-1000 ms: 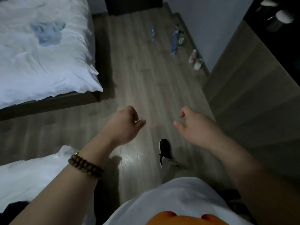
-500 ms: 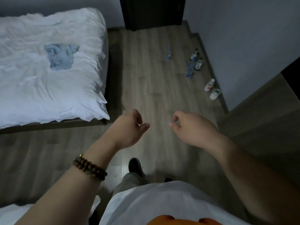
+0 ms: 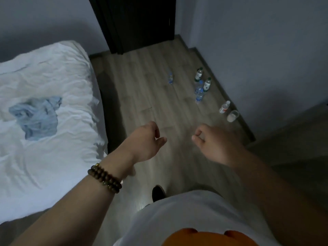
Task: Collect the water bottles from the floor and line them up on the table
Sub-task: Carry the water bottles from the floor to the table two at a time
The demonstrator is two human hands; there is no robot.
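Clear plastic water bottles (image 3: 199,93) stood on the grey-brown wooden plank floor (image 3: 145,103) ahead of us in the head view, most of them clustered near the pale grey wall (image 3: 266,59) on the right. Two in the cluster had green labels, with blue-labelled ones just in front of them. A small blue-capped bottle (image 3: 170,78) stood apart to the left, and a red-and-white-labelled bottle (image 3: 224,107) stood closer to us, just beside a clear plastic cup (image 3: 232,115). All were well apart from our hands. Our left hand (image 3: 148,141) hung in the air with its fingers loosely curled, holding nothing, and a brown wooden bead bracelet (image 3: 104,180) circled that wrist. Our right hand (image 3: 213,142) hovered near it, also loosely curled and holding nothing. A bed with a rumpled white sheet (image 3: 44,148) lay at our left, with a crumpled light blue cloth (image 3: 35,118) on top. A dark door (image 3: 138,23) closed the far end of the floor. Below, we saw our white shirt (image 3: 186,219) and the toe of a black shoe (image 3: 158,193).
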